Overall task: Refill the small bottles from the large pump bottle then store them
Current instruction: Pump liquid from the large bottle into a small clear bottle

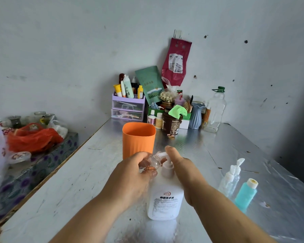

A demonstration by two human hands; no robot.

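Judging by how things lie, the refill is somewhere in its early or middle stretch. The left hand (130,174) grips a small clear plastic bottle (154,162), tilted with its mouth up against the spout of the large white pump bottle (165,195), which stands near the middle of the desk's (68,181) near edge. The right hand (181,167) lays its thumb on the pump head. Its other fingers hang loosely down the bottle's right side and grip nothing that shows. Any liquid in the clear bottle is too faint to tell.

Toward the desk's right edge stand two more small clear bottles with white pump tops (226,181), seemingly empty. Just beside them is a small turquoise bottle with a white cap (246,193), which looks full. The clear ones probably remain to be filled, and nothing is stored yet. The tall orange plastic cup (139,139) behind the hands, toward the desk's middle, may be where they go, though that is a guess.

The pump bottle's label bears a round red logo above blue Chinese characters, seemingly 抑菌洗手液 (antibacterial hand wash). The fine print below is too small to read. A crimson pouch (175,60) hanging on the wall above the far corner carries a white barcode sticker, also unreadable.
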